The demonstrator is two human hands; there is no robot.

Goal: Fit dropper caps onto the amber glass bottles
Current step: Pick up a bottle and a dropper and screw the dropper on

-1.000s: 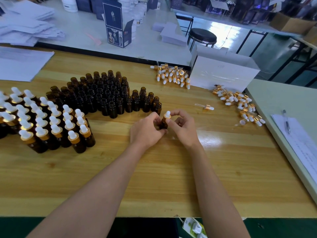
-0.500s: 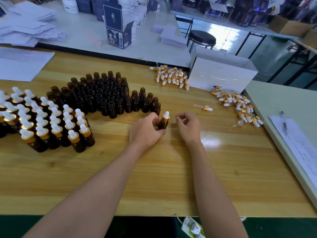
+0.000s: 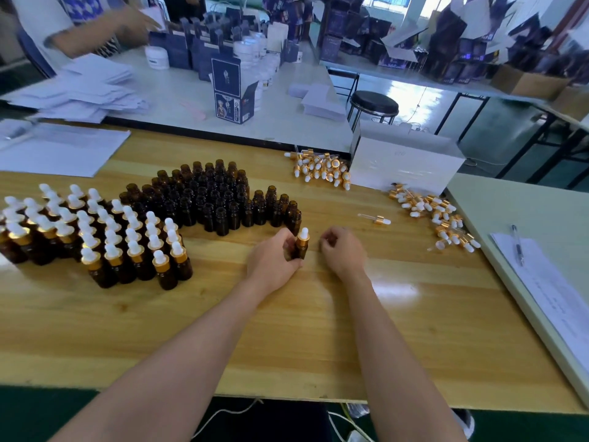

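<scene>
My left hand (image 3: 274,260) grips an amber bottle (image 3: 301,247) standing on the wooden table (image 3: 318,330); a gold and white dropper cap sits on it. My right hand (image 3: 344,252) lies just right of the bottle, apart from it, fingers loosely curled and holding nothing. Uncapped amber bottles (image 3: 216,199) stand in a cluster behind my hands. Capped bottles (image 3: 95,231) fill the left side. A single dropper cap (image 3: 377,220) lies to the right, with two piles of caps (image 3: 322,169) (image 3: 436,215) beyond.
A white box (image 3: 404,164) stands at the back right between the cap piles. White sheets (image 3: 60,151) lie at the back left. A pen (image 3: 517,245) rests on paper on the pale side table. Another person works at the far table with blue cartons (image 3: 231,90).
My right hand has let go of the dropper cap and drawn away to the right. The left hand still holds the capped bottle. The camera has tilted up.
</scene>
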